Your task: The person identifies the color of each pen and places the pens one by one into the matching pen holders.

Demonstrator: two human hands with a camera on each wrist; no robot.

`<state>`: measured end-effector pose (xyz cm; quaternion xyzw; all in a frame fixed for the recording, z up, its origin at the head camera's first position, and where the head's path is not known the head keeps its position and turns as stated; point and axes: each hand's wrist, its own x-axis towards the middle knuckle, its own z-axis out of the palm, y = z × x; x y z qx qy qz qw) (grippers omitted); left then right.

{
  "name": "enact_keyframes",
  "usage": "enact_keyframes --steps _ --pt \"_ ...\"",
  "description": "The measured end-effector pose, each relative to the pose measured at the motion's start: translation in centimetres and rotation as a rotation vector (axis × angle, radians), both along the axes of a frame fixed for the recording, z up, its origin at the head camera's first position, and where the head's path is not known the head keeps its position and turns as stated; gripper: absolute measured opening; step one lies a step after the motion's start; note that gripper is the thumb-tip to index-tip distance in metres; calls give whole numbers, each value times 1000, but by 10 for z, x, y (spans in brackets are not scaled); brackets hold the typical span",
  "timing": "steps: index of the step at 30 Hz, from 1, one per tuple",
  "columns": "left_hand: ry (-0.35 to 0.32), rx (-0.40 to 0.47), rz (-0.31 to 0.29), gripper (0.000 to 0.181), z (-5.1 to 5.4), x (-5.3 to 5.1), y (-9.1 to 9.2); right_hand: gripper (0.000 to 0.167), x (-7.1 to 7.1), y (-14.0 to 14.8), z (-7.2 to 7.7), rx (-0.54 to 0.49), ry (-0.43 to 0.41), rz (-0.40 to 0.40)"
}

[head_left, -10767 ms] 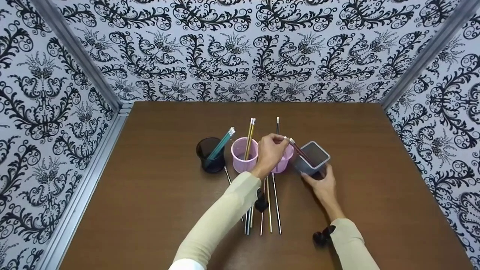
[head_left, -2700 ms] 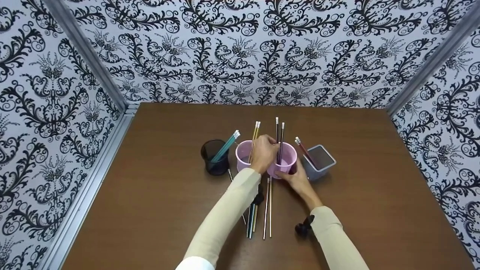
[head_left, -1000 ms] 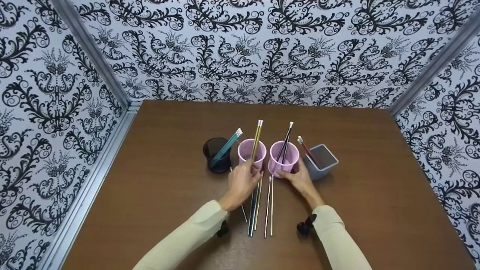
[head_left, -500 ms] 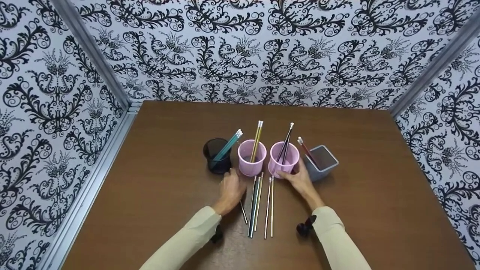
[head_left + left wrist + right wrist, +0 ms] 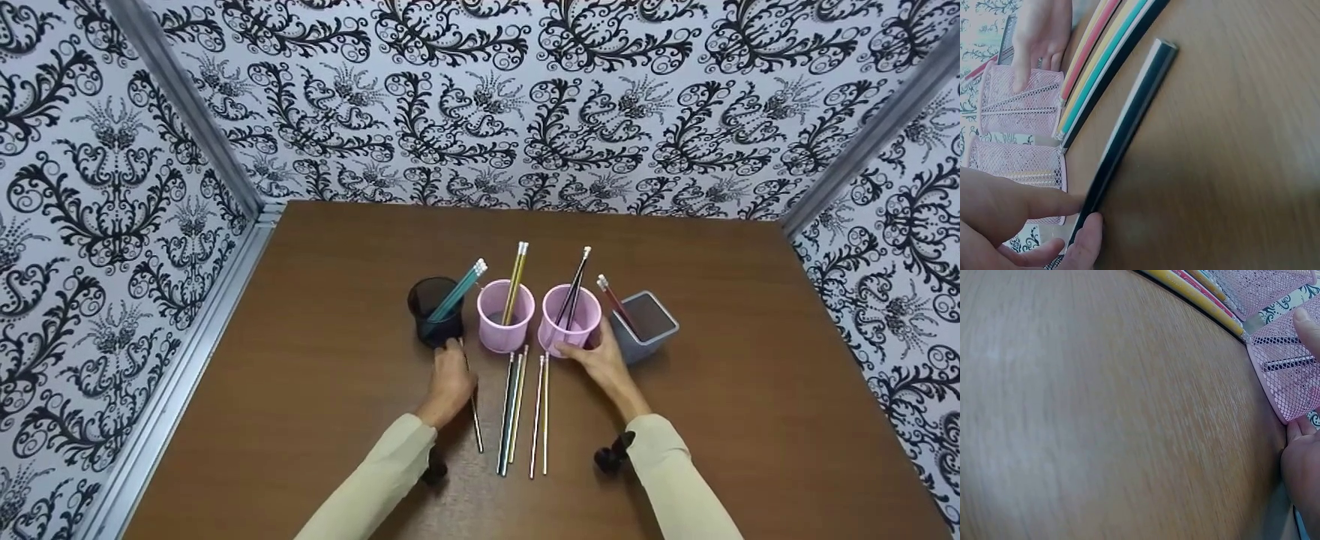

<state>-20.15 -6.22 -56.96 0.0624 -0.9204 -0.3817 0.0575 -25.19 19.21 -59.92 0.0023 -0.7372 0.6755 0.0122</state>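
Observation:
My left hand (image 5: 451,381) pinches a black pencil (image 5: 477,429) on the table, just in front of the black mesh cup (image 5: 438,331). In the left wrist view, thumb and fingers lie on either side of that black pencil (image 5: 1129,121) near one end. My right hand (image 5: 602,365) grips the right-hand pink mesh cup (image 5: 556,339) low on its side; black pencils (image 5: 578,279) lean inside it. The other pink mesh cup (image 5: 501,337) holds yellow pencils (image 5: 516,279). Teal pencils (image 5: 460,291) lean in the black cup.
Several loose pencils lie in front of the pink cups, among them a teal one (image 5: 1100,70) and a red one (image 5: 1088,53). A grey square mesh cup (image 5: 637,346) with red pencils (image 5: 616,304) stands at the right. Patterned walls (image 5: 480,112) enclose the table (image 5: 300,337).
After leaving the right pink cup, where black pencils now lean, my left hand moved left and took hold of the loose black pencil. My right hand shifted from the grey cup to the pink cup.

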Motion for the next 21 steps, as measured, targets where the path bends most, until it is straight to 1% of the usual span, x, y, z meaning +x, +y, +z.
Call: enact_keyframes --steps 4,6,8,12,14,21 --pt "17 25 -7 27 -2 1 -2 91 0 0 0 -6 -18 1" --pt "14 37 -8 27 -2 3 -3 92 0 0 -1 21 -29 3" --pt "-4 45 -12 30 -1 5 -4 92 0 1 -2 31 -27 10" --pt "-65 56 -37 40 2 9 -6 91 0 1 0 45 -13 22" --pt "-86 55 -58 43 4 10 -6 90 1 1 0 43 -10 21" --pt "-154 83 -159 41 14 17 -5 88 1 -1 2 35 1 12"
